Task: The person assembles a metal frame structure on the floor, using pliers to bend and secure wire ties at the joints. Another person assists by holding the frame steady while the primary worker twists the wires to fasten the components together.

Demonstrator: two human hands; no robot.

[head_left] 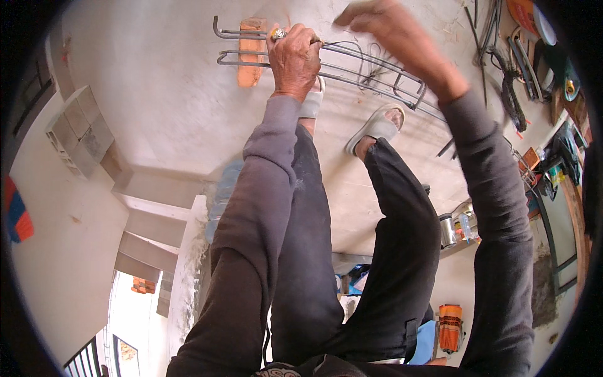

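Observation:
Long steel reinforcing bars (242, 63) with hooked ends lie side by side near the floor, running to the right. Square steel stirrups (411, 91) sit around them at their right part. An orange brick (250, 72) props their left ends. My left hand (295, 60), with a ring on one finger, is closed around the bars just right of the brick. My right hand (396, 38) is raised over the bars to the right, apart from them and smeared by motion, so its grip is unclear. Thin dark tie wire (370, 66) lies looped beside the bars.
My sandalled feet (380, 125) stand close to the bars. Cut rods and a dark bundle of wire (510, 94) lie on the floor at the right. Grey blocks (81, 132) stand at the left. A steel flask (447, 230) stands behind my right leg.

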